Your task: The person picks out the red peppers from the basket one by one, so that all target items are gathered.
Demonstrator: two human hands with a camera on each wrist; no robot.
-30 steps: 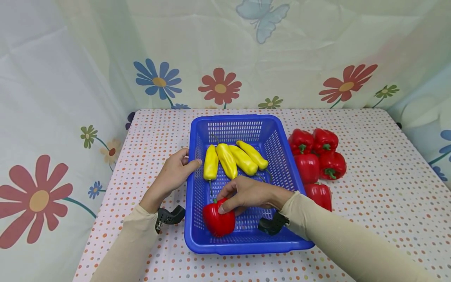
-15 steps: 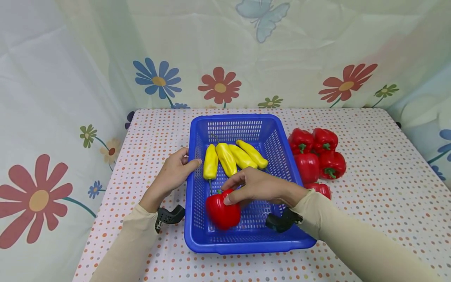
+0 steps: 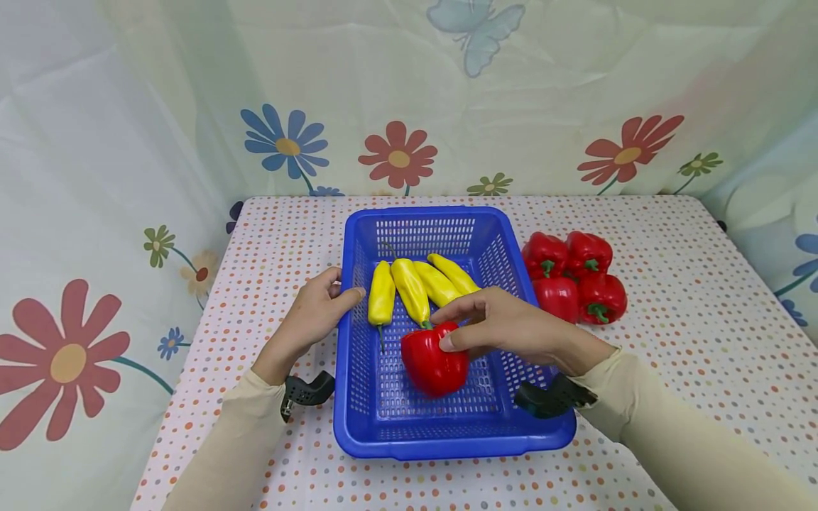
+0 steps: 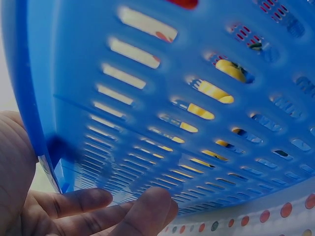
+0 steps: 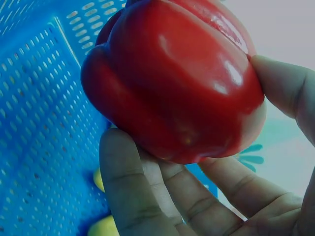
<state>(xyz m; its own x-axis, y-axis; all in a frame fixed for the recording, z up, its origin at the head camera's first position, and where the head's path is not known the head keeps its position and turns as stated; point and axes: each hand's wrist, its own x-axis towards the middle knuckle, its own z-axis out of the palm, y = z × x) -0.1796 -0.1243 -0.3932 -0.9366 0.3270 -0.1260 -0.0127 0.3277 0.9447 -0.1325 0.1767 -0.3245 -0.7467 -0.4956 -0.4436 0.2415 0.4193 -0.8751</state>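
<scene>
A blue perforated plastic basket (image 3: 447,448) stands on the dotted cloth. My left hand (image 3: 313,309) grips its left rim, thumb over the edge; in the left wrist view the fingers (image 4: 78,201) lie along the outer wall. Between thumb and fingertips, my right hand (image 3: 511,326) holds a glossy red bell pepper (image 3: 434,362) over the middle of the basket. The right wrist view shows this bell pepper (image 5: 182,83) close up, with the thumb on one side and several fingers underneath. Several long yellow peppers (image 3: 411,291) lie side by side in the basket's far part.
Just right of the basket, several red bell peppers (image 3: 589,253) sit clustered on the table (image 3: 690,305). A flower-printed curtain (image 3: 543,92) hangs behind and beside the table. Both wrists wear black camera mounts (image 3: 308,389).
My right hand has carried the red bell pepper up and to the right, from the basket's near left corner toward its middle. My left hand has stayed on the rim.
</scene>
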